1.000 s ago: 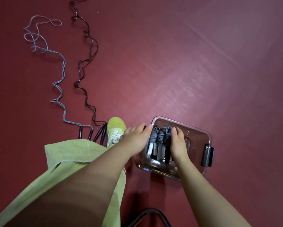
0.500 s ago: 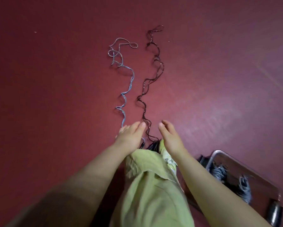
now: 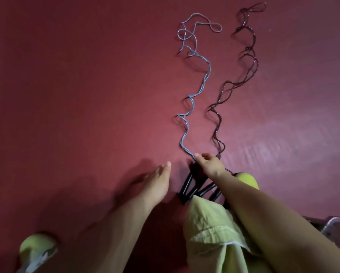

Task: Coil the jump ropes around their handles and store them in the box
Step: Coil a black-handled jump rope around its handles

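The right hand (image 3: 210,164) pinches the thin blue-grey jump rope (image 3: 187,123) just above its black handles (image 3: 192,186) on the red floor (image 3: 86,95) — the left hand (image 3: 157,180) waits flat and loose. Best grab both handles together, then wrap tightly.

Two ropes (image 3: 187,123) side by side beyond handles (image 3: 189,186)

Blue rope (image 3: 187,123) and dark rope (image 3: 224,95) lie uncoiled

Dark red floor (image 3: 86,95); pale blue-grey rope (image 3: 187,133) beside a black, faintly glinting rope (image 3: 217,125); glossy black handles (image 3: 192,186); lime-green trouser leg (image 3: 214,233); lime-green shoes (image 3: 36,247) with a grey-and-white patch.
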Motion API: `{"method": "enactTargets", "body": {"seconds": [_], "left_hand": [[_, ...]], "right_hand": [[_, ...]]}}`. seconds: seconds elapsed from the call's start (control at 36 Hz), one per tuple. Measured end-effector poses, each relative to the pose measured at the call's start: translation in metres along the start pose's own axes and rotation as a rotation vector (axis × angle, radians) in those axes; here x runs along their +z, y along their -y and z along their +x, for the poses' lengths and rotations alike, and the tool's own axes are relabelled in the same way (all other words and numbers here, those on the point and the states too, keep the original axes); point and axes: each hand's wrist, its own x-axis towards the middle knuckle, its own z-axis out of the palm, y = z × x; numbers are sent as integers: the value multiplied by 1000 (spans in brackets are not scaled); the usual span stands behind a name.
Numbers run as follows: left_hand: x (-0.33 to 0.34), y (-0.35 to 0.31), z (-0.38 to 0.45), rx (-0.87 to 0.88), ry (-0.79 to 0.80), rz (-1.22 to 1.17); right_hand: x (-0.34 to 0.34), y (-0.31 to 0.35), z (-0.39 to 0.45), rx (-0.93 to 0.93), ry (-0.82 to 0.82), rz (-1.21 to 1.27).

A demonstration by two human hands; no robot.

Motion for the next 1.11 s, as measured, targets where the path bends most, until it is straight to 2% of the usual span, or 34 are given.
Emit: {"method": "enactTargets", "body": {"seconds": [0.22,0.31,0.44,0.56,0.67,0.78,0.86,0.92,0.97,1.06,1.11], "left_hand": [[-11,20,26,-73,-33,-103],[-16,29,28,-86,-55,-136],[-24,46,27,-131,-64,-238],[-31,56,20,-116,-66,-330],[-42,62,6,5,-80,-396],[-58,69,-5,85,-18,-574],[-69,85,2,166,160,-717],[-89,69,-39,195,244,-721],[-99,50,-70,219,242,-639],[-119,42,-125,415,214,-589],[-131,36,-144,461,194,-515]], "right_hand": [[34,-13,40,160,-115,-276],[45,-8,43,148,-126,-313],[57,5,32,73,-50,-349],[64,17,14,-24,9,8],[65,49,-30,-135,183,300],[64,94,-83,-184,348,497],[56,131,-125,-203,407,583],[48,157,-150,-196,418,643],[41,176,-170,-190,433,668],[30,203,-213,-187,461,646],[27,214,-236,-189,468,637]]}}
